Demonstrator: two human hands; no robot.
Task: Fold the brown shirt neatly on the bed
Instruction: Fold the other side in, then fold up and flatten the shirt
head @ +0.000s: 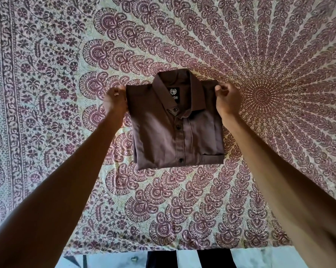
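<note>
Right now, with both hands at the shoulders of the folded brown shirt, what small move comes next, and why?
Probably let go. The brown shirt already lies as a compact rectangle on the bedspread, collar up, placket straight. The left hand and right hand only pinch its shoulder corners, so releasing and smoothing them flat would likely finish the fold.

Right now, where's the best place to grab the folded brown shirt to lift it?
Probably the two shoulder corners of the brown shirt, one from each side, where the left hand and right hand pinch it; held there, the compact rectangle looks likelier to stay folded.
</note>
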